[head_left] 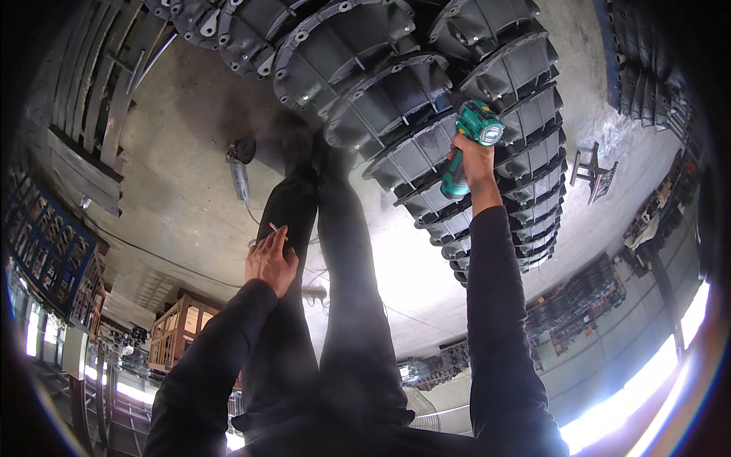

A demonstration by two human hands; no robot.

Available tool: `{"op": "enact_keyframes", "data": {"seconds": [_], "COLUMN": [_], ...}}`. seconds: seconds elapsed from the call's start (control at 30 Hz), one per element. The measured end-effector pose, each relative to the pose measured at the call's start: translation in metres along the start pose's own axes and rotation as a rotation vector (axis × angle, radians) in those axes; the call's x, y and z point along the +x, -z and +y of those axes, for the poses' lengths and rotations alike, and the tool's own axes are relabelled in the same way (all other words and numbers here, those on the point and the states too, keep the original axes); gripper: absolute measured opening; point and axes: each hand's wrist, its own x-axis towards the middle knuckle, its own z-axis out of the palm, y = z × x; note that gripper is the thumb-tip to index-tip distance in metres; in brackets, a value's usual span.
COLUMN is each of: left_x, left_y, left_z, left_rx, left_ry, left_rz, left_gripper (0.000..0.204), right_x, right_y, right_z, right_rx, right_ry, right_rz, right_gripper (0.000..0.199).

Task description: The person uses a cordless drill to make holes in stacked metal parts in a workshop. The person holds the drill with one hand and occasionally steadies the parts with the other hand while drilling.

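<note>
My right hand (pixel 477 161) is wrapped round the handle of a green cordless drill (pixel 480 122). The drill is over a stack of dark grey cast metal housings (pixel 434 160), bowl-shaped with ribs and bolt holes along their rims; its working tip is hidden. Lower and to the left, my left hand (pixel 272 261) is held in front of my leg. Its fingers are bent and closed on a thin white stick, seemingly a cigarette (pixel 275 228).
An angle grinder (pixel 240 177) lies on the concrete floor (pixel 183 221), its cord trailing near my legs. Wooden pallets (pixel 91 114) are at the upper left, a blue rack (pixel 47 240) below them. A small metal stand (pixel 594 174) is right of the stack.
</note>
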Motion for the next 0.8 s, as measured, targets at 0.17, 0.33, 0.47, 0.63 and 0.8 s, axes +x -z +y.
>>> {"op": "enact_keyframes", "data": {"seconds": [0.17,0.33,0.47,0.63,0.8], "left_x": [0.0,0.002,0.0,-0.006,0.01], "left_y": [-0.002,0.006,0.046,0.116,0.15], "left_z": [0.001,0.007,0.011,0.011,-0.006], "left_rx": [-0.012,-0.028,-0.15,-0.257,-0.096], "left_ry": [0.026,0.022,0.045,-0.024,-0.012], "left_rz": [-0.011,0.068,0.13,0.346,0.346], "left_gripper": [0.052,0.054,0.053,0.052,0.052], "right_x": [0.007,0.012,0.003,-0.048,-0.068], "right_y": [-0.001,0.003,0.011,0.028,-0.01], "right_z": [0.009,0.019,0.021,0.017,-0.006], "right_rx": [-0.007,-0.082,-0.13,0.056,0.197], "right_ry": [0.034,0.06,0.127,0.14,0.193], "right_rz": [-0.006,0.012,0.016,0.03,-0.09], "right_gripper": [0.017,0.02,0.024,0.021,0.02]}}
